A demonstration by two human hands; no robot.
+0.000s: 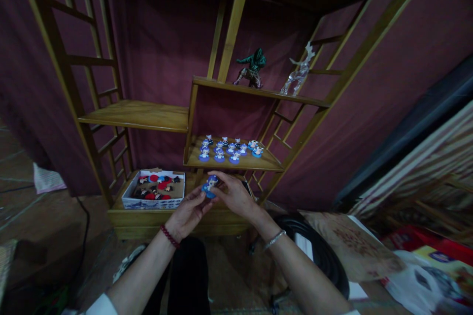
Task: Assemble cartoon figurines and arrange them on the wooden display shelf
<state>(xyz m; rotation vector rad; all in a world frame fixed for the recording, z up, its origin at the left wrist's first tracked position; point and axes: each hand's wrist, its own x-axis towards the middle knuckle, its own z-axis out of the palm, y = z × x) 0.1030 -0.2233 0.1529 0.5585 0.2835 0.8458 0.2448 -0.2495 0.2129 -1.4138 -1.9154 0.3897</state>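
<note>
Between my hands is a small blue-and-purple figurine (210,187), held upright in front of the lower shelf. My left hand (190,211) grips its base from the left. The fingers of my right hand (234,194) close on it from the right. Beyond them, several similar purple figurines (219,155) stand in rows on the small wooden shelf (258,162). A few dark figurines with pale heads (224,141) line the back, and two blue ones (257,151) stand at the right. To the left of my hands, a cardboard box (153,203) holds several red and black figurines (162,184).
A wooden display rack (236,15) rises ahead. Its upper shelf bears a green-hooded statuette (254,66) and a clear deer ornament (298,71). A bare left shelf (140,114) overhangs the box. At lower right are a black round seat (328,261) and a plastic bag (421,280).
</note>
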